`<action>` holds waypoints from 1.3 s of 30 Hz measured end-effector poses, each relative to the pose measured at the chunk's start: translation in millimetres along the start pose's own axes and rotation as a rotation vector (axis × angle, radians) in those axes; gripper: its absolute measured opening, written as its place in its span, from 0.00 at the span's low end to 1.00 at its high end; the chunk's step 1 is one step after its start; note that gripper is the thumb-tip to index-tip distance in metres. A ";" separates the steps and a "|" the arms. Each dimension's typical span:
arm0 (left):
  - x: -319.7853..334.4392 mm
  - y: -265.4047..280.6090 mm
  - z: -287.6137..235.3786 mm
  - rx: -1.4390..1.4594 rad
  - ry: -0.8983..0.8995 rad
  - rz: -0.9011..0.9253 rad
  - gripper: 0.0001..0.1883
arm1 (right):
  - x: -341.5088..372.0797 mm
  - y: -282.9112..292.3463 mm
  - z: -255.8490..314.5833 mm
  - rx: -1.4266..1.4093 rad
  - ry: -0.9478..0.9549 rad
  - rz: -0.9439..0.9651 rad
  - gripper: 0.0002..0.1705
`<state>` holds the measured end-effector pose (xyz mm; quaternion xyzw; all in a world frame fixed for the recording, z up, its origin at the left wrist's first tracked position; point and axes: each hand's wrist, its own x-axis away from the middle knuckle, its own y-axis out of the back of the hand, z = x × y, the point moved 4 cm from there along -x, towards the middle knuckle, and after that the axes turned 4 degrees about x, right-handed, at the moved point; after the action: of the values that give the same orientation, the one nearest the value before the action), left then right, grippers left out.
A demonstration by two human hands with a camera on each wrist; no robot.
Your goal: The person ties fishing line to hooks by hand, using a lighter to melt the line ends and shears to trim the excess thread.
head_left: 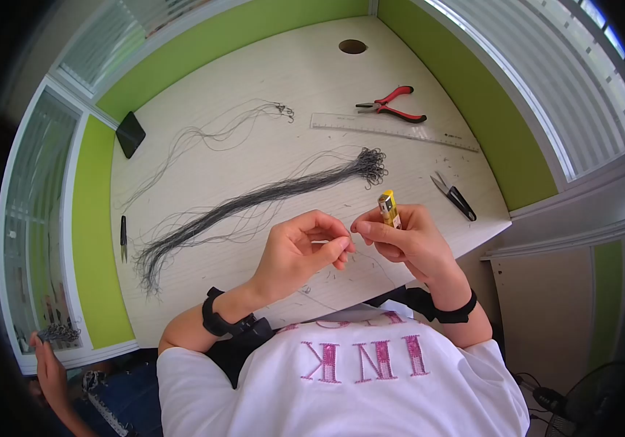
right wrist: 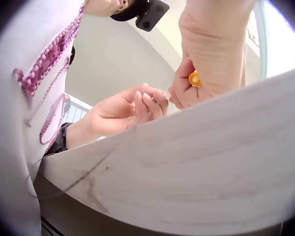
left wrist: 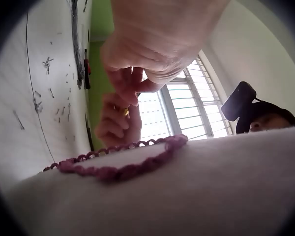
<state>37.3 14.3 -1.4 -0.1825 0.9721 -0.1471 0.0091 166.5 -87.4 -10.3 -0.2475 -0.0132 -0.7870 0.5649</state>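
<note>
My left hand [head_left: 303, 251] has thumb and fingertips pinched together around a thin dark line, which trails down toward the table's front edge; the line [right wrist: 91, 170] shows better in the right wrist view. Close beside it, my right hand [head_left: 418, 237] holds a yellow lighter [head_left: 391, 211] in curled fingers, its metal top pointing up and away from me. The right thumb and forefinger meet just across from the left fingertips. Beyond both hands lies a long bundle of dark lines [head_left: 254, 195], with curved metal hooks [head_left: 372, 166] gathered at its right end.
Further back are a smaller bunch of hooked lines [head_left: 214, 136], red-handled pliers [head_left: 392, 105] and a clear ruler [head_left: 392, 132]. Thread snips [head_left: 458, 200] lie at right, another small tool [head_left: 124, 237] at left. Green partitions border the table; another person's hand [head_left: 50, 368] shows lower left.
</note>
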 end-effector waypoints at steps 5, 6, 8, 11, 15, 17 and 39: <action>-0.4 1.7 -2.4 0.111 0.197 -0.094 0.08 | 3.1 0.2 9.5 0.151 0.102 -0.094 0.08; -1.5 1.2 -2.8 0.115 0.194 -0.095 0.08 | 2.2 -0.1 8.5 0.156 0.100 -0.094 0.08; -1.3 2.1 -2.5 0.041 0.220 -0.122 0.08 | 1.9 -4.5 12.5 0.227 0.303 -0.062 0.07; -1.3 4.0 -2.5 -0.001 0.225 -0.123 0.08 | 2.0 -6.4 17.1 0.280 0.388 -0.070 0.06; -1.3 5.6 -2.2 0.003 0.260 -0.119 0.08 | 0.9 -6.4 17.0 0.426 0.482 -0.103 0.04; -1.3 6.2 -0.9 0.014 0.286 -0.105 0.08 | 3.8 -8.3 20.3 0.563 0.567 -0.133 0.07; 1.5 9.6 5.6 0.062 0.059 -0.295 0.05 | 9.1 -11.5 14.6 0.483 0.678 -0.334 0.08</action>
<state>32.9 20.7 -9.5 -0.3189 0.9295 -0.1822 -0.0354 159.5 -86.8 9.1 0.1691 -0.0503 -0.8784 0.4442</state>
